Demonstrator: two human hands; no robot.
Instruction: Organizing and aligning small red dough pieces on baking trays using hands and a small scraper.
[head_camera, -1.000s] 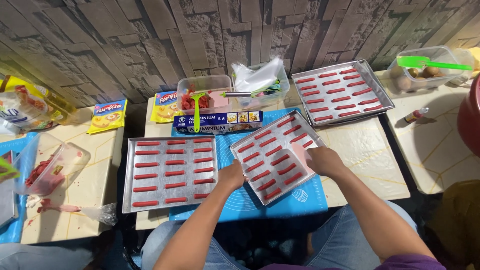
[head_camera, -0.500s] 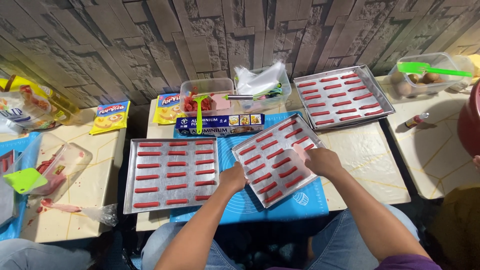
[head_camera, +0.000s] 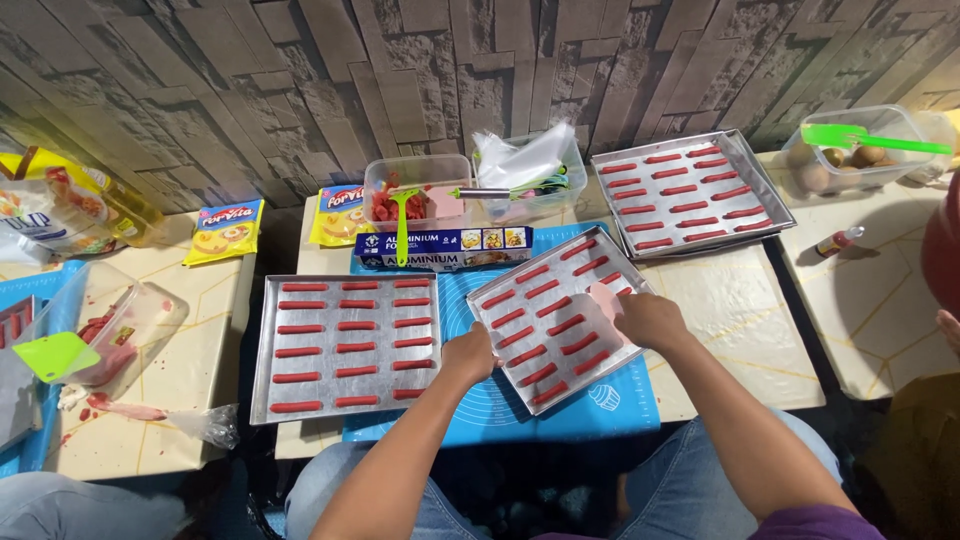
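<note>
Gripping the tilted metal tray (head_camera: 556, 318) at its near-left edge, left hand (head_camera: 470, 354); right hand (head_camera: 648, 318) pinches a pink scraper (head_camera: 606, 297) over it. Tray sits on blue mat (head_camera: 500, 405): thin, stiff, likely light; red piped strips (head_camera: 540, 332) soft, smear-prone. Hold rims only. Beyond, second filled tray (head_camera: 688, 192).

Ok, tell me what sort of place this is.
Probably a home or small-scale baking setup: metal trays lined with piped red dough strips, a blue silicone baking mat, and a used piping bag on low tiled tables.
</note>
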